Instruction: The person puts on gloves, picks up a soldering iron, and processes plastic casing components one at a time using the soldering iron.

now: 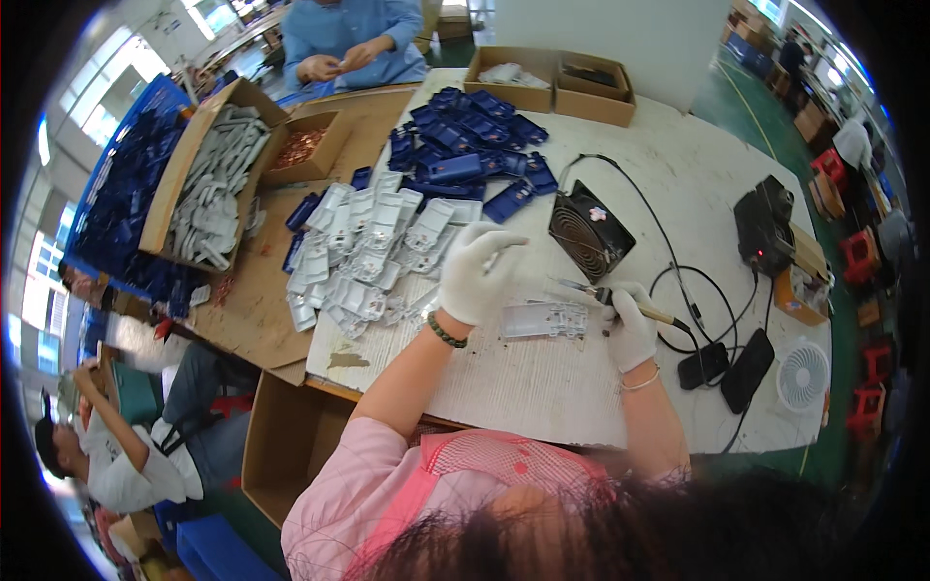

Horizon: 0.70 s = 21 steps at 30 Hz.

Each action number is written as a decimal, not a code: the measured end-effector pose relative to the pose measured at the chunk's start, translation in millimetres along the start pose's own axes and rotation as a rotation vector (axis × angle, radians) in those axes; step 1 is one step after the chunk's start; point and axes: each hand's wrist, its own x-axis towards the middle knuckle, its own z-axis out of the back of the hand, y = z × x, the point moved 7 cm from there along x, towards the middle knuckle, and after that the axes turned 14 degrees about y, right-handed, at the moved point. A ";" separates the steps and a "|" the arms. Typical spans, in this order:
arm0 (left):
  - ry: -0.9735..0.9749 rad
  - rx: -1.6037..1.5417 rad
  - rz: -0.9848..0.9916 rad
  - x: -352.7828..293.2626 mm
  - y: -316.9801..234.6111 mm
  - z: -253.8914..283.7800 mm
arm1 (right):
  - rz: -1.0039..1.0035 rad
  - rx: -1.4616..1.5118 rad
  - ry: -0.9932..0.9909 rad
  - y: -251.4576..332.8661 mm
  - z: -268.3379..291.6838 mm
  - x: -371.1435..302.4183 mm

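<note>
White-gloved right hand (632,329) clasps soldering iron (593,290), near side of fan (587,236); left hand (480,274), left of fan, fingers half-curled. Fan's sticker (598,214) pale; its print, left hand's hold: can't tell.

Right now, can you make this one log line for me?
left hand: near grey casings | right hand: holding soldering iron | single grey part: on table

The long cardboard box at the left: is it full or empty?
Well filled: pale grey plastic parts lie heaped inside the long cardboard box, though their depth is hidden.
</note>
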 end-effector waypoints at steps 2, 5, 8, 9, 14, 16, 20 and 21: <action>0.139 -0.203 0.030 10.2 -40.1 3.3 | 0.024 -0.046 0.005 5.5 -0.3 -2.1; 0.393 -0.584 -0.148 17.4 -119.4 15.9 | 0.053 0.043 0.059 2.7 -8.5 -1.5; 0.655 -0.903 -0.339 24.9 -170.7 -4.8 | -0.012 0.040 0.076 -15.8 1.0 2.4; 0.748 -0.994 -0.374 20.7 -192.3 -4.6 | -0.020 0.038 0.087 -16.3 -1.5 1.2; 1.079 -1.077 -0.393 -2.2 -234.7 -20.0 | -0.042 0.033 0.122 -17.4 -13.1 -2.8; 1.019 -1.326 -0.582 -2.6 -242.8 -20.3 | -0.041 0.035 0.120 -16.0 -13.5 -3.1; 1.069 -1.174 -0.647 -3.0 -255.1 -23.2 | -0.029 0.032 0.094 -9.9 -9.6 -5.5; 1.121 -1.120 -0.708 -7.5 -260.6 -33.5 | -0.028 0.036 0.095 -7.9 -11.0 -6.1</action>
